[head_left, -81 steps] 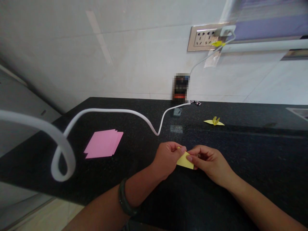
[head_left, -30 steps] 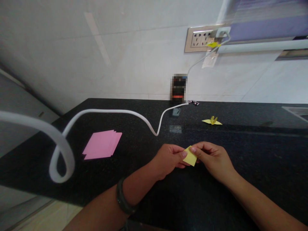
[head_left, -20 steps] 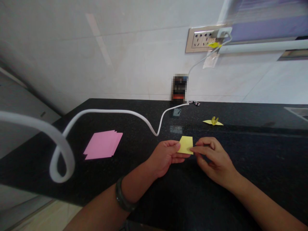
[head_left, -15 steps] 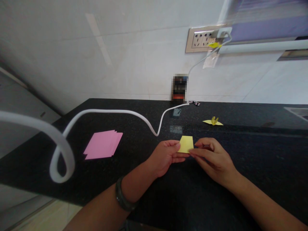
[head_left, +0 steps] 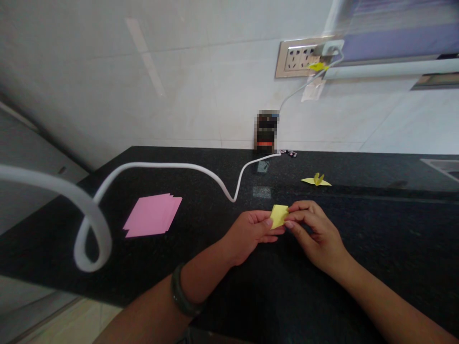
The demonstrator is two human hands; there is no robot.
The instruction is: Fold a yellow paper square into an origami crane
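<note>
A small folded piece of yellow paper (head_left: 278,216) is held between my two hands, above the dark countertop. My left hand (head_left: 251,234) pinches its left edge, thumb on top and fingers underneath. On the other side, my right hand (head_left: 315,229) grips the right edge between thumb and fingertips. Farther back on the counter stands a folded yellow paper crane (head_left: 317,180), its wings spread. To the left lies a fanned stack of pink paper sheets (head_left: 152,215), touched by neither hand.
A thick white cable (head_left: 172,165) loops across the left of the black counter (head_left: 215,296). A blurred-out dark device (head_left: 266,131) leans on the tiled wall below a socket panel (head_left: 297,58). Beside the cable's end lies a small patterned item (head_left: 289,153).
The yellow paper has turned and now shows a narrower shape. My right thumb and fingers have closed on its right edge; my left hand has shifted slightly right.
</note>
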